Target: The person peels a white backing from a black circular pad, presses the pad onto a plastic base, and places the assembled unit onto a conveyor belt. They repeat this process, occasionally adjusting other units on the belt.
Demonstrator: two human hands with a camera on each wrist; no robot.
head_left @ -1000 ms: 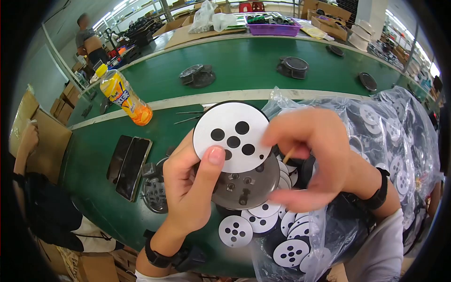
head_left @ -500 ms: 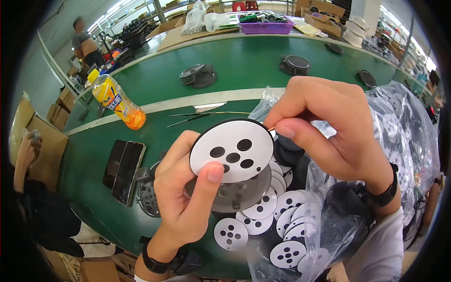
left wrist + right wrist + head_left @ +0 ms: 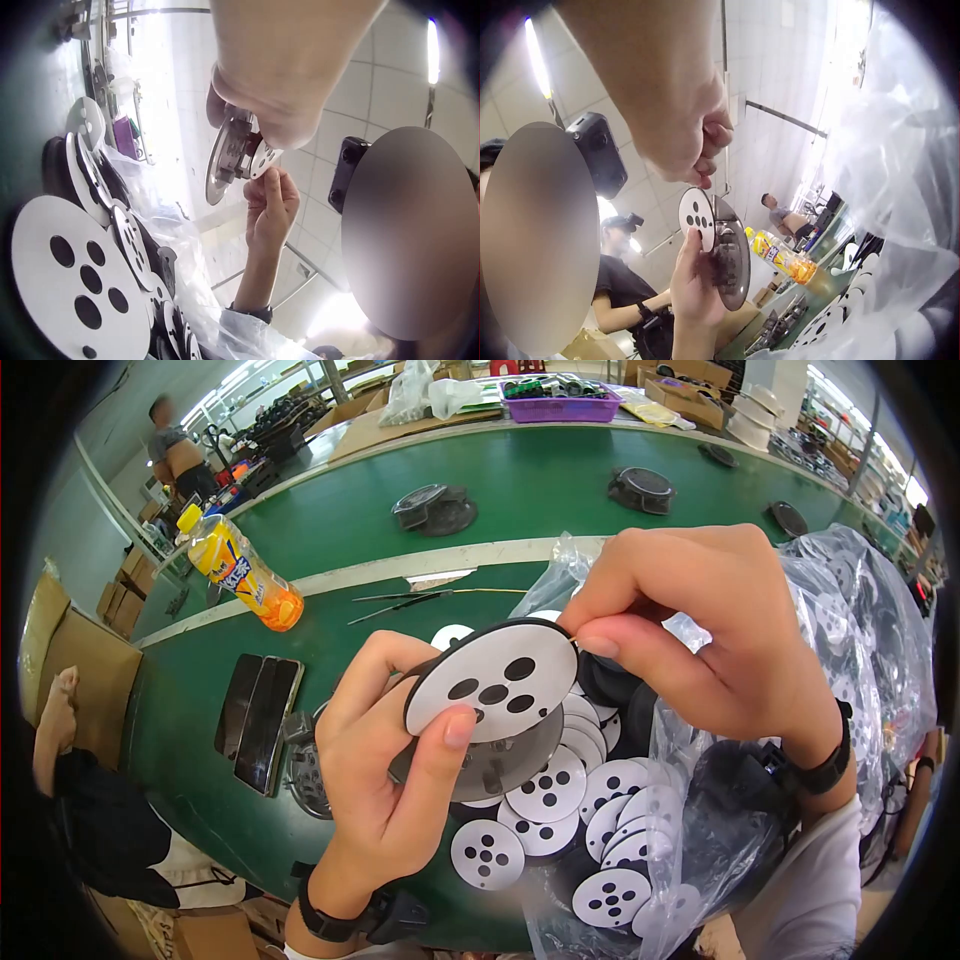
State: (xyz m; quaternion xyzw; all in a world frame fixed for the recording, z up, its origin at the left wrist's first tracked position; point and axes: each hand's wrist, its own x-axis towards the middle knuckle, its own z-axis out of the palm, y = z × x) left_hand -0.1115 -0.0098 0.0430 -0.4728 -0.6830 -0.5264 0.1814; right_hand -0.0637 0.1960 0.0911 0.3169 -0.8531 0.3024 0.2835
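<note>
My left hand (image 3: pixel 390 780) grips a white round disc with black dots (image 3: pixel 540 672) and a dark rim, thumb on its face. It also holds a smoky see-through round cover (image 3: pixel 515 765) behind the disc; in the right wrist view the cover (image 3: pixel 733 259) stands beside the disc, showing moulded parts inside. At the disc's upper right edge, the thumb and forefinger of my right hand (image 3: pixel 700 630) pinch a thin tan stick (image 3: pixel 574 640), mostly hidden by the fingers. The disc is tilted, its far edge raised.
More dotted discs (image 3: pixel 487 855) lie piled below and right, partly under a clear plastic bag (image 3: pixel 850 600). Two dark phones (image 3: pixel 258 720), tweezers (image 3: pixel 405 603) and a juice bottle (image 3: pixel 240 572) are on the left and far side. Dark round housings (image 3: pixel 435 510) stand on the green belt beyond.
My right hand has come in from beside the disc to its upper right edge, fingers closing to a pinch. The left hand has tilted the disc flatter and moved slightly left.
</note>
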